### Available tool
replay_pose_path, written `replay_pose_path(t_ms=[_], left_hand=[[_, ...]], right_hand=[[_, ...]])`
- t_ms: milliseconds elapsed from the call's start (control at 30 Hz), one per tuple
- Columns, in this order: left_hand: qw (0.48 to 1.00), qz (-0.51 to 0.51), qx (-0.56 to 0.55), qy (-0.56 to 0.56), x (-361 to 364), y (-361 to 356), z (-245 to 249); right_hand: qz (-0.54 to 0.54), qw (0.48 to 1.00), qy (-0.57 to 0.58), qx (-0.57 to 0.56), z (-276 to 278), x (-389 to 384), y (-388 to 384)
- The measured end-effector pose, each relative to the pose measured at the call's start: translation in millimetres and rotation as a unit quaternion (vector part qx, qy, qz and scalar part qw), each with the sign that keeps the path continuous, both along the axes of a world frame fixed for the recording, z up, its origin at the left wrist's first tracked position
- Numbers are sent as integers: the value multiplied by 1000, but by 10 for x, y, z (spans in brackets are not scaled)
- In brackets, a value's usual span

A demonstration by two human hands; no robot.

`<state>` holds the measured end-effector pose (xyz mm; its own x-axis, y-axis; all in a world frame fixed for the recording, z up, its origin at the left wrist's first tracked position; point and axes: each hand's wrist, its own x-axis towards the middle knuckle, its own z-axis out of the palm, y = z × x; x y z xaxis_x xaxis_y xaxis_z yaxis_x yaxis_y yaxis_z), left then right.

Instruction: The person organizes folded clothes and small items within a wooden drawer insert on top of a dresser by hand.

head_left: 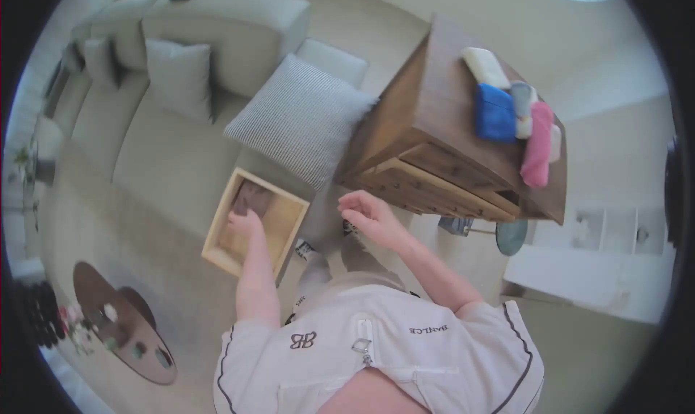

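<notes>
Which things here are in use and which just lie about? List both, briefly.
In use: left hand inside the wooden drawer on the sofa; right hand, empty, near the dresser.
Lying about: striped cushion, folded cloths on the dresser, oval table.

**One Lens, Worn High**

A single head camera looks steeply down over the wearer's chest (pixel 369 341), wide-angle and dark-rimmed. The left grip (pixel 246 222) and right grip (pixel 365 215) sit close at mid-frame; sofa (pixel 166 146) and dresser (pixel 434 124) spread farther off toward the top.
</notes>
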<state>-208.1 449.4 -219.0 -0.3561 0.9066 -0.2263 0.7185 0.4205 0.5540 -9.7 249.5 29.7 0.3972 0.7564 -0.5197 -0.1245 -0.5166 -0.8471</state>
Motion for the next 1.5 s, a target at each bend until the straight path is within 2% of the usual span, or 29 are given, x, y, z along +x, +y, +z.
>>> replay_pose_path(t_ms=[67,100,167,200,267,300,400,467,600,700,800,900,967,1000,1100,1167,1200,1267,1300,1400,1467,1500], left_hand=[[994,-93,-33,35,-23,-108,39],[991,-120,-35,44,-30,-138,67],[995,-84,-43,11,-38,-191,131],[996,-80,-42,2,-45,-205,121],[996,-56,-20,-59,-58,-191,37],[996,-52,-12,-73,-52,-187,33],[981,-79,-13,-179,31,-240,170],[973,-80,-19,-214,124,-340,477],[953,-65,-33,-295,330,-512,937],[943,-79,-37,-321,506,-585,1202],[943,-99,2,-317,750,-634,1513],[947,-172,82,-260,1096,-754,1896],[899,-260,183,-300,1390,-894,2141],[883,-283,210,-310,1534,-968,2271],[790,-424,322,-303,1919,-1214,2661],[699,-548,363,-280,2120,-1364,2890],[675,-576,373,-272,2189,-1418,2968],[609,-646,384,-254,2325,-1491,3042],[592,-663,386,-248,2366,-1516,3058],[562,-691,380,-249,2453,-1550,3059],[570,-695,363,-245,2469,-1553,3069],[574,-695,359,-244,2468,-1548,3077]], right_hand=[[-8,970,-196,143,278,158,-142],[-15,952,-247,180,417,261,-203],[-48,856,-444,261,680,507,-348],[-62,823,-492,278,792,644,-449],[-105,729,-634,237,981,965,-685],[-119,702,-665,226,1049,1124,-819],[-231,648,-720,94,1130,1595,-1237],[-261,651,-708,-86,1028,1860,-1486],[-284,673,-661,-172,910,2070,-1692],[-339,692,-634,-65,945,2107,-1773],[-413,675,-610,48,998,2106,-1804],[-364,657,-650,114,1083,1950,-1600],[-245,672,-683,143,1110,1827,-1379],[-217,673,-691,150,1094,1786,-1262],[-161,651,-714,200,937,1734,-925],[-101,654,-731,165,819,1733,-771],[-84,655,-734,159,831,1729,-732],[-55,760,-604,235,989,1759,-753],[-46,783,-567,253,1055,1813,-804],[-157,791,-551,213,1205,2171,-1130],[-192,737,-647,28,1172,2514,-1481],[-198,719,-666,-18,1119,2652,-1635]])
